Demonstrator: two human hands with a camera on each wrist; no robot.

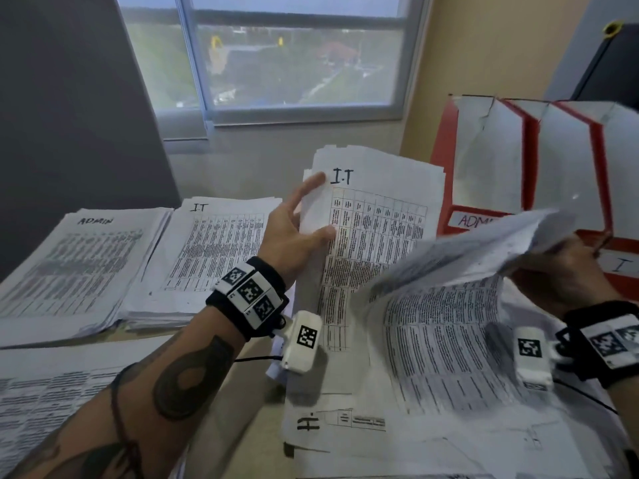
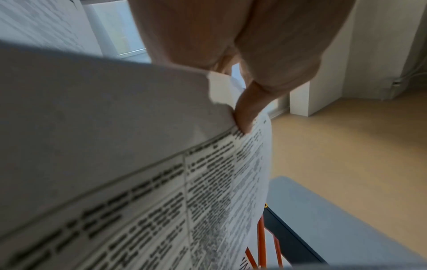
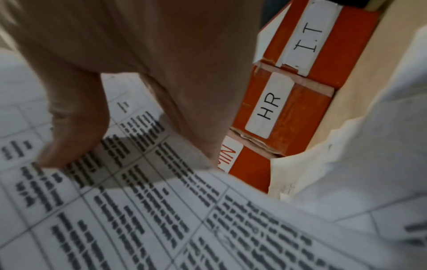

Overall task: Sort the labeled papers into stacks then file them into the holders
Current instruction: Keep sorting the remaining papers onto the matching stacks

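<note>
My left hand [image 1: 304, 216] holds a bundle of printed papers marked "I.T" [image 1: 377, 223] upright over the middle of the desk. Its thumb [image 2: 247, 113] pinches the bundle's edge [image 2: 161, 201]. My right hand [image 1: 567, 267] grips a single printed sheet [image 1: 466, 250], blurred and lifted above a loose pile [image 1: 449, 361]. The right wrist view shows its thumb [image 3: 76, 131] on that sheet [image 3: 161, 219]. Sorted stacks lie at the left: "ADMIN" [image 1: 79, 267] and "IT" [image 1: 207, 250]. Red holders [image 1: 518, 160] stand at the right, labelled HR [image 3: 270, 107], I.T [image 3: 307, 36] and ADMIN.
A sheet with a hand-written "H" label [image 1: 345, 423] lies near the front under the loose pile. Another stack of printed pages [image 1: 41, 402] sits at the lower left. A dark panel [image 1: 69, 115] stands left of the window [image 1: 294, 53], which is behind the desk.
</note>
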